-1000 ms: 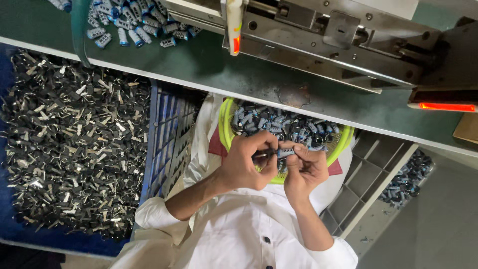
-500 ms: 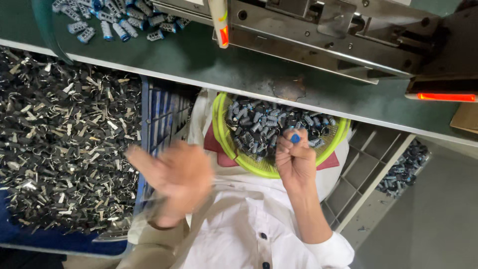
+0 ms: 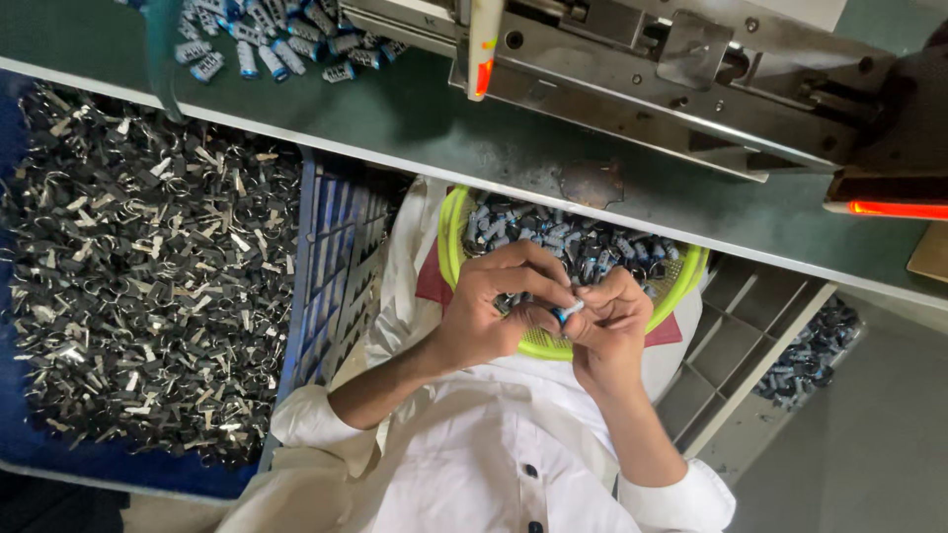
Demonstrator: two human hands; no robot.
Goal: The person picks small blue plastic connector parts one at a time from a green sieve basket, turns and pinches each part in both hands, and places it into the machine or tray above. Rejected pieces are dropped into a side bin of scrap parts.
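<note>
- I see a small blue-and-white cylindrical part (image 3: 570,311) between the two hands, just above the near rim of the yellow-green bowl (image 3: 450,237).
- My left hand (image 3: 491,306) has its fingers curled and pressed together on this part from the left; the thumb and the first fingers pinch it.
- My right hand (image 3: 610,321) meets it from the right, fingertips closed on the same part, so both hands touch each other there.
- The bowl sits on my lap, on a red cloth (image 3: 432,284), and it holds a heap of small dark and blue cylinders (image 3: 583,242).
- On the left, a blue crate (image 3: 331,266) is full of small dark metal clips (image 3: 138,286).
- On the right, a grey divided tray (image 3: 736,341) stands beside a container with more dark cylinders (image 3: 810,350).
- Above, on the green bench (image 3: 415,114), loose blue parts (image 3: 267,39) lie near a metal machine (image 3: 642,69).
</note>
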